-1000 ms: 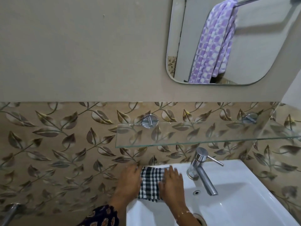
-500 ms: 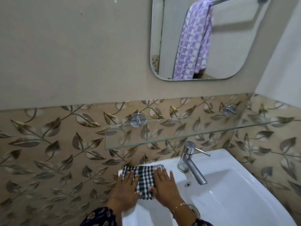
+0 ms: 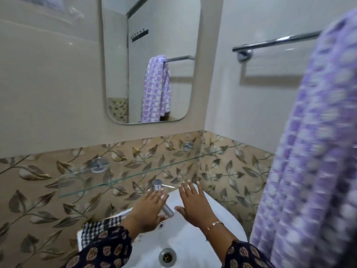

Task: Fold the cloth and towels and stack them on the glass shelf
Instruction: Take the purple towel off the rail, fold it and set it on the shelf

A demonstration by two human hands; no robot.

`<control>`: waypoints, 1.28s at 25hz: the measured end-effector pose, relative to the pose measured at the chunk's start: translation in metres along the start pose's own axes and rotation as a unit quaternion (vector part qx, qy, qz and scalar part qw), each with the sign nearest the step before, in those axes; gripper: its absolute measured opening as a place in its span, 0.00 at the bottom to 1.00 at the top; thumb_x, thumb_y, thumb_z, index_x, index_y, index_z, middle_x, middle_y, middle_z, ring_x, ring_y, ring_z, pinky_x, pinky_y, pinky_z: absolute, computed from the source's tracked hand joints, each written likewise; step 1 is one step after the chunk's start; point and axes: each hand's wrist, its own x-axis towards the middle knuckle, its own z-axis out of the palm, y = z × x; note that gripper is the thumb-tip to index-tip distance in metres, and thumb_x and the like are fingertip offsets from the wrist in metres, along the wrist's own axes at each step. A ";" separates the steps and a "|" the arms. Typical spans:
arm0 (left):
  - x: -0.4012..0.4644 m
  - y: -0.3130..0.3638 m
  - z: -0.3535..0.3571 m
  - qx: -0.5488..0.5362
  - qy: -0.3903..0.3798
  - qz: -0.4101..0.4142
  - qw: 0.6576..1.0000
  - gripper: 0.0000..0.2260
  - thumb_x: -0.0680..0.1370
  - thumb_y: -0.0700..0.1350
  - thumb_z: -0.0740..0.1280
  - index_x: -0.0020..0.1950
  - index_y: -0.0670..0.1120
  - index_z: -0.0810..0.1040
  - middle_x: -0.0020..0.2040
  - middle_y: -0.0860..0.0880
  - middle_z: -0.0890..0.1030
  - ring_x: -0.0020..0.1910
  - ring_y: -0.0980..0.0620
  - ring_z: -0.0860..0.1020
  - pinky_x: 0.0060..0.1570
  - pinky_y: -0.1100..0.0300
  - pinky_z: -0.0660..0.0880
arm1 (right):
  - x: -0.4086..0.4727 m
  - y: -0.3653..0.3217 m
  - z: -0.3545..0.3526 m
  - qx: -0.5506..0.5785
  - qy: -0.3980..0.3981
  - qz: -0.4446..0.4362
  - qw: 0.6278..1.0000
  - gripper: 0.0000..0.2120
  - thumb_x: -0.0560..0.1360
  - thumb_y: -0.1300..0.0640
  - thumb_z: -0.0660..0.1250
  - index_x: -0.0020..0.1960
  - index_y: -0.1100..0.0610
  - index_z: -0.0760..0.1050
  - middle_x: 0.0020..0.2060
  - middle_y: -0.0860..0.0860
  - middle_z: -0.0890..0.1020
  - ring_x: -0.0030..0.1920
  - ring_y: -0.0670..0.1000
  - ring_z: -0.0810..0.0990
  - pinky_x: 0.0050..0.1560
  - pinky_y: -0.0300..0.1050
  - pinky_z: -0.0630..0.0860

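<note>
The folded black-and-white checked cloth [image 3: 96, 229] lies on the sink's back left rim, partly hidden by my left sleeve. My left hand [image 3: 148, 209] hovers over the tap with fingers spread, holding nothing. My right hand [image 3: 194, 205] is raised beside it over the basin, open and empty. The glass shelf [image 3: 123, 179] runs along the leaf-patterned wall above the sink, bare. A purple-and-white patterned towel [image 3: 313, 171] hangs from the chrome rail [image 3: 274, 42] at the right, large and blurred.
A white sink [image 3: 228, 221] with a chrome tap [image 3: 157, 185] and drain [image 3: 167, 257] lies below. A mirror [image 3: 150, 59] on the wall reflects the towel. Two chrome brackets hold the shelf. The corner wall stands close on the right.
Both hands have left the checked cloth and moved right over the tap and basin. The view has swung right, bringing the hanging purple towel and its rail into sight.
</note>
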 end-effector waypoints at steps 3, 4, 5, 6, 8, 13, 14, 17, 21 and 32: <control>0.013 0.044 -0.060 0.014 0.058 0.044 0.997 0.43 0.74 0.65 0.30 0.66 0.45 0.73 0.66 0.42 0.76 0.64 0.44 0.75 0.62 0.46 0.70 | -0.035 0.054 -0.039 -0.022 0.033 0.054 0.998 0.33 0.68 0.38 0.50 0.54 0.58 0.82 0.52 0.54 0.85 0.54 0.54 0.83 0.53 0.58 0.78; 0.021 0.058 -0.074 -0.002 0.080 0.071 0.994 0.47 0.69 0.68 0.26 0.73 0.43 0.64 0.73 0.41 0.66 0.71 0.42 0.66 0.69 0.44 0.60 | -0.048 0.070 -0.053 -0.030 0.047 0.066 0.996 0.32 0.67 0.38 0.53 0.54 0.58 0.82 0.52 0.55 0.85 0.55 0.55 0.83 0.54 0.59 0.77; 0.026 0.076 -0.088 -0.017 0.094 0.100 0.990 0.49 0.65 0.70 0.25 0.76 0.44 0.54 0.76 0.41 0.56 0.76 0.42 0.56 0.73 0.45 0.50 | -0.063 0.087 -0.067 -0.045 0.066 0.079 0.994 0.31 0.66 0.37 0.58 0.55 0.59 0.82 0.52 0.55 0.84 0.55 0.55 0.82 0.55 0.60 0.77; 0.028 0.095 -0.102 -0.026 0.107 0.113 0.987 0.49 0.64 0.72 0.27 0.77 0.45 0.47 0.77 0.42 0.49 0.77 0.44 0.49 0.74 0.48 0.43 | -0.078 0.101 -0.083 -0.062 0.083 0.100 0.990 0.31 0.64 0.36 0.65 0.56 0.59 0.81 0.54 0.55 0.84 0.57 0.56 0.82 0.56 0.60 0.76; 0.030 0.126 -0.128 -0.013 0.144 0.137 0.980 0.45 0.64 0.68 0.29 0.76 0.46 0.42 0.78 0.44 0.45 0.77 0.46 0.45 0.74 0.49 0.40 | -0.104 0.124 -0.110 -0.080 0.121 0.134 0.980 0.34 0.66 0.38 0.68 0.64 0.61 0.75 0.62 0.58 0.78 0.65 0.57 0.75 0.65 0.62 0.67; 0.046 0.172 -0.193 -0.012 0.210 0.189 0.959 0.54 0.56 0.69 0.18 0.77 0.46 0.43 0.78 0.44 0.47 0.77 0.46 0.47 0.74 0.49 0.43 | -0.145 0.166 -0.168 -0.133 0.169 0.161 0.963 0.35 0.78 0.42 0.55 0.76 0.62 0.50 0.76 0.59 0.55 0.77 0.58 0.49 0.74 0.60 0.41; 0.052 0.177 -0.207 -0.012 0.227 0.198 0.954 0.56 0.54 0.69 0.17 0.77 0.46 0.44 0.78 0.44 0.47 0.77 0.46 0.48 0.74 0.48 0.44 | -0.148 0.174 -0.177 -0.143 0.175 0.173 0.959 0.35 0.78 0.42 0.54 0.76 0.62 0.49 0.76 0.59 0.54 0.77 0.58 0.48 0.74 0.60 0.42; 0.073 0.186 -0.250 -0.011 0.265 0.225 0.938 0.56 0.55 0.70 0.17 0.77 0.46 0.45 0.78 0.43 0.49 0.77 0.45 0.49 0.74 0.47 0.46 | -0.150 0.196 -0.206 -0.157 0.198 0.218 0.943 0.36 0.78 0.41 0.54 0.76 0.60 0.48 0.77 0.58 0.53 0.77 0.58 0.48 0.74 0.59 0.43; 0.101 0.195 -0.291 -0.041 0.304 0.238 0.922 0.47 0.65 0.71 0.26 0.77 0.46 0.44 0.78 0.43 0.49 0.77 0.45 0.49 0.74 0.47 0.47 | -0.142 0.216 -0.233 -0.061 0.241 0.267 0.931 0.35 0.77 0.42 0.57 0.76 0.59 0.50 0.77 0.56 0.53 0.77 0.57 0.50 0.74 0.56 0.49; 0.157 0.237 -0.357 -0.701 0.170 0.198 0.663 0.33 0.75 0.58 0.64 0.73 0.43 0.58 0.69 0.45 0.70 0.68 0.44 0.70 0.63 0.54 0.68 | -0.116 0.235 -0.274 0.228 0.529 0.316 0.754 0.24 0.71 0.60 0.68 0.66 0.61 0.70 0.59 0.60 0.75 0.60 0.58 0.74 0.63 0.47 0.70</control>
